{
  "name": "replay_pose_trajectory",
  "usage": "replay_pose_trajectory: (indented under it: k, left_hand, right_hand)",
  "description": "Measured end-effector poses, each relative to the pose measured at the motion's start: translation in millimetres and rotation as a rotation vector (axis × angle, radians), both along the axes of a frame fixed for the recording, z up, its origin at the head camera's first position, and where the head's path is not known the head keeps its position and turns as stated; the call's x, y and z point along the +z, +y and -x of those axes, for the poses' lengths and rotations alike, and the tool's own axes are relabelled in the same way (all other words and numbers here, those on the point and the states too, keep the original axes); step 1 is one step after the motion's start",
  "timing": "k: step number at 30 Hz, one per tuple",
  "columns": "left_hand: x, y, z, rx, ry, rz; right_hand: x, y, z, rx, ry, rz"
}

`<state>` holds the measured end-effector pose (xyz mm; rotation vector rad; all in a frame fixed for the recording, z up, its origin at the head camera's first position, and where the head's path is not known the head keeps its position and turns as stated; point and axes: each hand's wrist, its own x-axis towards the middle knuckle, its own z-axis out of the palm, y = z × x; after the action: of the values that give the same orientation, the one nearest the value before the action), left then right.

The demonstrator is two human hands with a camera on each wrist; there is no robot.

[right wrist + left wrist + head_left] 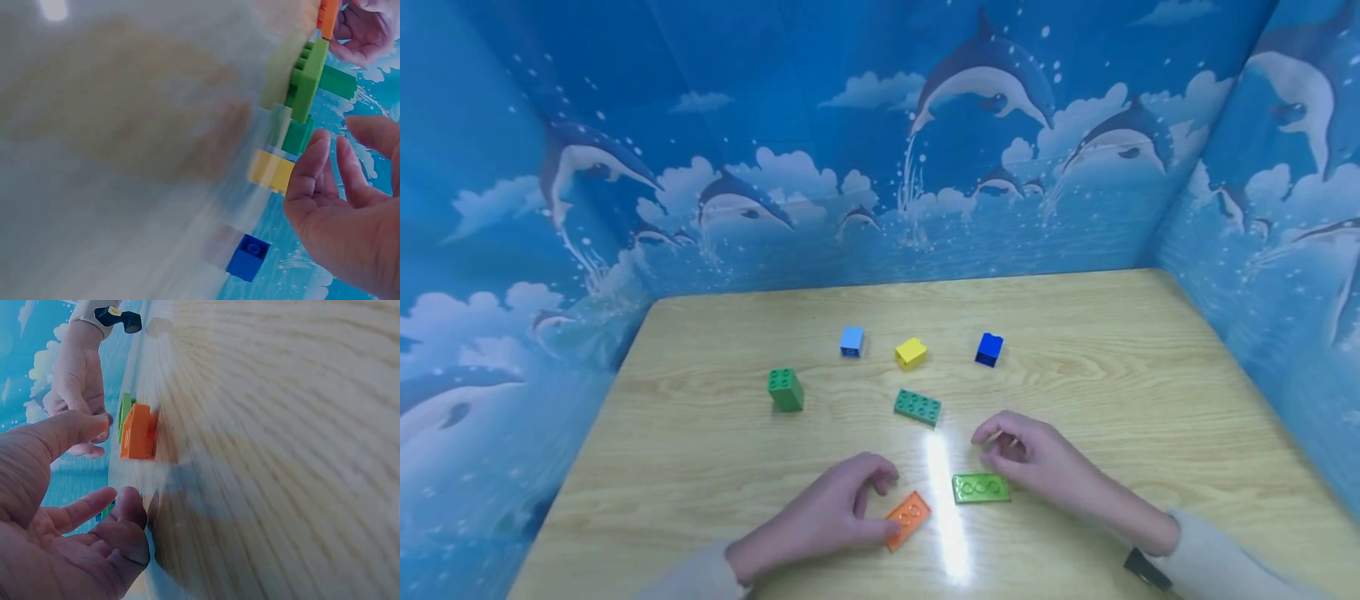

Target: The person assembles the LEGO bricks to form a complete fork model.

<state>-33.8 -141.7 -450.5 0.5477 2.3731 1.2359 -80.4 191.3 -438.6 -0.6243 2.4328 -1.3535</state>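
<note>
An orange toy building brick (913, 515) lies on the table by my left hand (831, 510), its tube-marked underside facing up. The thumb overlaps its edge in the head view, but the left wrist view shows the orange brick (139, 432) beyond the spread thumb and fingers, with nothing held. A light green brick (981, 488), also upside down, lies just left of my right hand (1037, 458). That hand hovers with fingers loosely bent and holds nothing. In the right wrist view, the light green brick (307, 81) sits apart from the fingertips (320, 139).
Farther back lie a flat dark green brick (917, 407), a yellow brick (912, 354), a light blue brick (852, 342) and a dark blue brick (989, 349). A tall green brick stack (787, 392) stands at left. Dolphin-printed curtains (820, 208) border the wooden table (700, 433).
</note>
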Motion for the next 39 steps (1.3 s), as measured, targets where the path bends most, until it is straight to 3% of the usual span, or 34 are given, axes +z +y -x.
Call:
replay_pose_trajectory:
  k: [6,11,17,27,33,39]
  left_hand:
    - [-1.6,6.7,-3.9,-0.034,0.030,0.081]
    - [-1.1,11.9,-7.1,-0.044,0.042,0.112]
    - [-0.6,17.5,-9.6,-0.057,0.095,0.189]
    - [6.6,19.3,-5.5,-0.030,0.075,0.277]
    - [9.2,14.7,-4.0,-0.050,0.147,0.273]
    - [12.7,10.8,-0.6,-0.048,0.129,0.226]
  right_hand:
    - [-6.4,9,-9.4,0.014,0.033,-0.049]
    - [-7.7,12,-14.2,0.052,0.003,-0.076]
    - [-9.5,13,-13.9,0.094,0.009,-0.128]
    - [-8.2,9,-12.4,0.116,0.036,-0.208]
    - [-6.4,7,-11.8,0.131,0.046,-0.228]
    - [-6.6,8,-10.8,0.120,0.031,-0.212]
